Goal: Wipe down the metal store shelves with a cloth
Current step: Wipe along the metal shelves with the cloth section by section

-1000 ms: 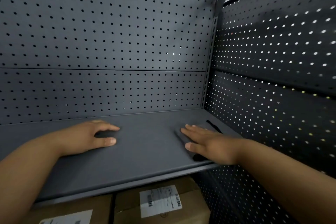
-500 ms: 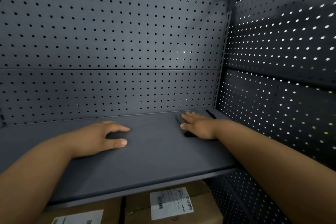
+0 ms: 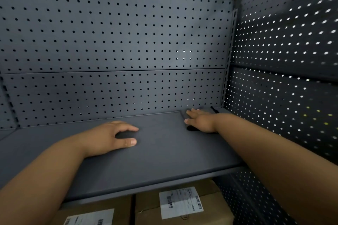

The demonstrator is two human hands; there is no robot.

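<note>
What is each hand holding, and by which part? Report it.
Nothing is gripped. The right hand presses flat on top of the dark cloth, fingers straight; the left hand rests empty on the shelf.

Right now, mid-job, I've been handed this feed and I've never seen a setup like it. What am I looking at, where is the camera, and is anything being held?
There is no machine here. These are a person's two bare arms, filmed by one wide-angle camera worn on the head, looking forward and down. The left hand rests on the grey metal shelf and holds nothing. The right hand lies flat near the back right corner, pressing a dark cloth onto the shelf rather than gripping it. Behind stands a perforated back panel, with a perforated side panel on the right. Under the shelf sit cardboard boxes with shipping labels.
</note>
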